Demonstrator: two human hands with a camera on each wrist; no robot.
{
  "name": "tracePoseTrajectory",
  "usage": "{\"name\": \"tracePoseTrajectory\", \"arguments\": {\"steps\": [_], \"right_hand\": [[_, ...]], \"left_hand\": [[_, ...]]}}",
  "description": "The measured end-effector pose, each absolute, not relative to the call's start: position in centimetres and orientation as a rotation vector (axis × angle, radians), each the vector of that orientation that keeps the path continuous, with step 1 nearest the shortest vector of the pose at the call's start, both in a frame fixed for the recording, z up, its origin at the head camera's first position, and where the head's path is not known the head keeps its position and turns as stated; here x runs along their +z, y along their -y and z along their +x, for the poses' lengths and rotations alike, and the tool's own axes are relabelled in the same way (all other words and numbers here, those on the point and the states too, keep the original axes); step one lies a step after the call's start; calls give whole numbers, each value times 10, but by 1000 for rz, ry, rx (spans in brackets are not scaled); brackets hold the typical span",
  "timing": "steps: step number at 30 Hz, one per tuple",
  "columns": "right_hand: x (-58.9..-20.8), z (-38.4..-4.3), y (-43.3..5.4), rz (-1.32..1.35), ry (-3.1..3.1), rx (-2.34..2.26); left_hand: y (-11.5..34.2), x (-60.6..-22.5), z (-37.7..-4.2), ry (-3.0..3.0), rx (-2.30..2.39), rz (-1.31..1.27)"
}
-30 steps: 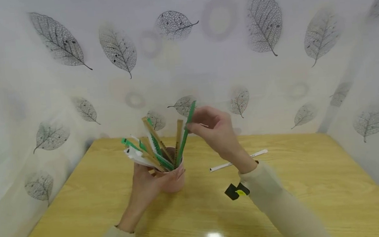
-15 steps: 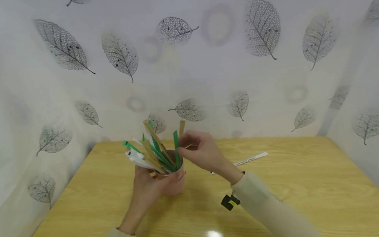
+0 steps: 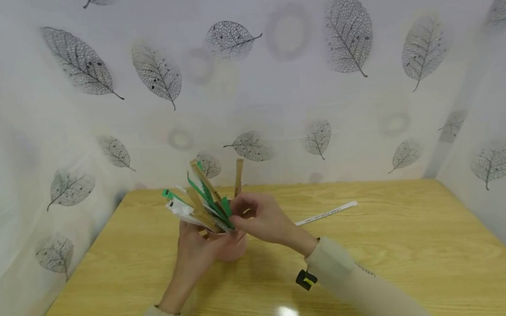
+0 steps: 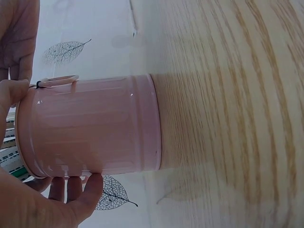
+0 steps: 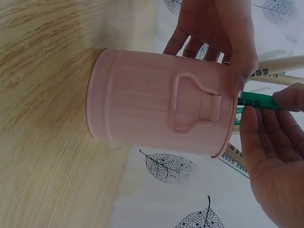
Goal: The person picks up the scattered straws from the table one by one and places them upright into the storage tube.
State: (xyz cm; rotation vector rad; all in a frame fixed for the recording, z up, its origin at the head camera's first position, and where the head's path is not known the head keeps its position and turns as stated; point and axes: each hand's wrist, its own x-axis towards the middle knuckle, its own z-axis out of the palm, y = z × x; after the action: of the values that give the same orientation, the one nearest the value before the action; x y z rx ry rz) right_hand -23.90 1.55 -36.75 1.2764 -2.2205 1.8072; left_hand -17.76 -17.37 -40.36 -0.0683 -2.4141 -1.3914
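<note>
A pink metal cup shaped like a small pail (image 3: pixel 234 250) stands upright on the wooden table, filled with green, brown and white paper-wrapped straws (image 3: pixel 202 181). My left hand (image 3: pixel 194 250) grips it near the rim, thumb on one side and fingers round the other, as the left wrist view shows. At the mouth of the cup my right hand (image 3: pixel 261 218) pinches a green paper-wrapped straw (image 5: pixel 256 99) between thumb and fingers. This straw's lower part is inside the cup, hidden. A side handle (image 5: pixel 197 104) folds against the cup wall in the right wrist view.
One white paper-wrapped straw (image 3: pixel 327 214) lies on the table (image 3: pixel 396 246) to the right of the cup, partly behind my right hand. Behind the table hangs a pale sheet (image 3: pixel 284 102) printed with leaves.
My right hand has moved left and down with the green straw, which has sunk from standing tall above the rim to low in the cup. The left hand keeps its grip.
</note>
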Motion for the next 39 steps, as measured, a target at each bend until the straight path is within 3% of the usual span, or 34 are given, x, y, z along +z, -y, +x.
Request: {"name": "tracePoseTrajectory", "arguments": {"steps": [8, 19, 30, 39], "right_hand": [[-364, -244, -27, 1310, 2346, 1690], [-361, -260, -75, 1133, 2559, 1440], [-381, -298, -144, 1269, 2756, 641], [-402, -299, -159, 1319, 2796, 83]], "left_hand": [[173, -400, -178, 2408, -1465, -46], [172, -400, -178, 2354, -1604, -13], [172, -401, -181, 2367, -1619, -13], [174, -402, -181, 2358, -1628, -5]]}}
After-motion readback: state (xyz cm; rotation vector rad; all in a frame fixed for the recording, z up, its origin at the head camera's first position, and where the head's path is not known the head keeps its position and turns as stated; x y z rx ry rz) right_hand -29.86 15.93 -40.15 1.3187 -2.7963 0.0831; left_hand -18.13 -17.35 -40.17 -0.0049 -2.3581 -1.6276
